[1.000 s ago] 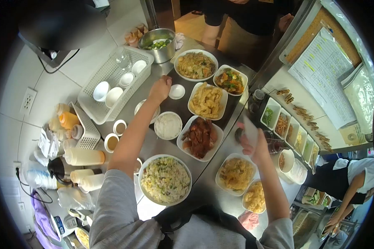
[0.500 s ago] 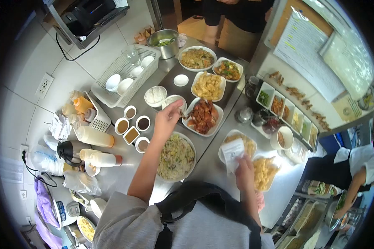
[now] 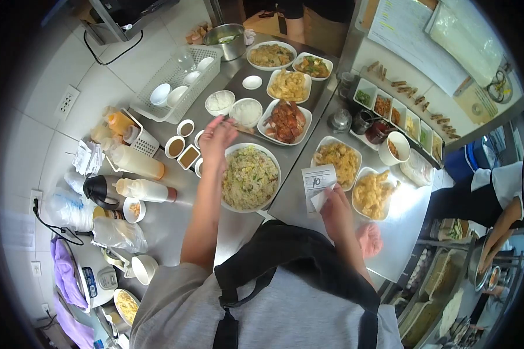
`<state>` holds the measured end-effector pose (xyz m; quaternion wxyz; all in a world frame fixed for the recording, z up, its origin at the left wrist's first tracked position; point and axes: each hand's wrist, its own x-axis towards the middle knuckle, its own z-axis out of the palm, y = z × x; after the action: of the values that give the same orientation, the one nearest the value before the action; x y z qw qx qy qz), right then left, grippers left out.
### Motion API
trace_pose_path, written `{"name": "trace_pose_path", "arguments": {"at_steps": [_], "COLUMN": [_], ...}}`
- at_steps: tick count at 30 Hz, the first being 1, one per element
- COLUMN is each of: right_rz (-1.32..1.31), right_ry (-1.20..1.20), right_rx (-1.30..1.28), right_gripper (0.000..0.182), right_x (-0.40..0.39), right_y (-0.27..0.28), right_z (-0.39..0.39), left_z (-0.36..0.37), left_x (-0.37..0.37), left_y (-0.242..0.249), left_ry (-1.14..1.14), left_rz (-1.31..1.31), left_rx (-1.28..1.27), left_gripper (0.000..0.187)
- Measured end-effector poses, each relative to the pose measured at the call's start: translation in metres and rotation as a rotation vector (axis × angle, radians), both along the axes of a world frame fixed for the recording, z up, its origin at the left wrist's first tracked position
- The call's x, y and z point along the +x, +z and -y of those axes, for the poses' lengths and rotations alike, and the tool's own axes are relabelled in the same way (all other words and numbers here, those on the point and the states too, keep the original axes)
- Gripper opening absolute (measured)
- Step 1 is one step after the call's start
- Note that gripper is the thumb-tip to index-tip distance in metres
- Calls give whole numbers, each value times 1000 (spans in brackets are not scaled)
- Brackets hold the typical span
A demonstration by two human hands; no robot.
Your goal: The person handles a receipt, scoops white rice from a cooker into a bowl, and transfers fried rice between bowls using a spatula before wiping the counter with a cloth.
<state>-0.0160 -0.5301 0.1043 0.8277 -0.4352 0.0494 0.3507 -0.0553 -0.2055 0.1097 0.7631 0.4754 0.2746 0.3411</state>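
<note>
My left hand [image 3: 217, 139] is pinched over the sauce bowls and the near edge of the rice bowls, on a small brown stick-like piece that looks like a wooden clothespin [image 3: 237, 125]. Below it sits a large bowl of fried rice [image 3: 250, 177]. In my right hand [image 3: 335, 208] is a printed order slip [image 3: 318, 181] with a handwritten mark, held up beside a dish of fried food [image 3: 339, 160]. Another dish of golden fried pieces [image 3: 371, 195] stands to its right.
Farther back are glazed meat [image 3: 285, 122], two bowls of white rice [image 3: 246, 111] and several cooked dishes. Bottles [image 3: 137, 163] and a basket of bowls [image 3: 177, 87] line the left. Clothespins [image 3: 410, 88] hang along the right ledge. A co-worker [image 3: 477, 198] stands at right.
My left hand has moved back and left, away from the glazed meat. My right hand has raised and turned the slip so its print faces me. The view has shifted slightly.
</note>
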Motion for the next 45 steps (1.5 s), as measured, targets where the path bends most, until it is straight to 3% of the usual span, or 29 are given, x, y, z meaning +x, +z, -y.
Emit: {"name": "trace_pose_path", "arguments": {"at_steps": [3, 7, 11, 15, 22, 25, 28, 31, 34, 35, 38, 39, 42, 45], "right_rz": [-26, -61, -92, -144, -100, -88, -141, -159, -144, -138, 289, 371, 372, 364], "right_ry": [-18, -68, -71, -77, -46, -33, -30, -37, -108, -143, 0, 13, 355, 397], "right_rx": [-5, 27, -72, -22, -69, -53, 2, 32, -77, -134, -318, -381, -362, -299], "right_gripper": [24, 28, 31, 26, 20, 20, 23, 25, 37, 42, 52, 44, 36, 26], "right_x": [-7, -15, -17, -24, -27, -27, -26, -23, -27, -29, -31, -30, -21, -27], "right_y": [2, -13, -61, -49, -52, -49, -44, -45, -27, -18, -7, -15, -26, 14], "right_z": [5, 11, 27, 29, 21, 19, 22, 23, 14, 10, 11, 10, 16, 2], "left_z": [-19, 21, 57, 69, 89, 93, 92, 70, 85, 84, 106, 114, 137, 157], "left_x": [-8, -28, -37, -41, -51, -50, -48, -44, -42, -39, -33, -30, -28, -25], "left_y": [-15, 7, 16, 17, 14, 18, 24, 10, 26, 13, 18, 21, 25, 27], "left_ry": [40, -374, -463, -535, -669, -637, -496, -864, -754, -805, -642, -631, -577, -603], "left_rz": [-33, -115, -162, -150, -145, -209, -38, 354, 214, 259, 138, 130, 91, 145], "left_rx": [112, 135, 86, 100, -115, 35, -401, -780, -925, -920, -807, -756, -608, -408], "left_gripper": [32, 38, 42, 40, 38, 33, 23, 17, 17, 22, 34, 38, 49, 50]}}
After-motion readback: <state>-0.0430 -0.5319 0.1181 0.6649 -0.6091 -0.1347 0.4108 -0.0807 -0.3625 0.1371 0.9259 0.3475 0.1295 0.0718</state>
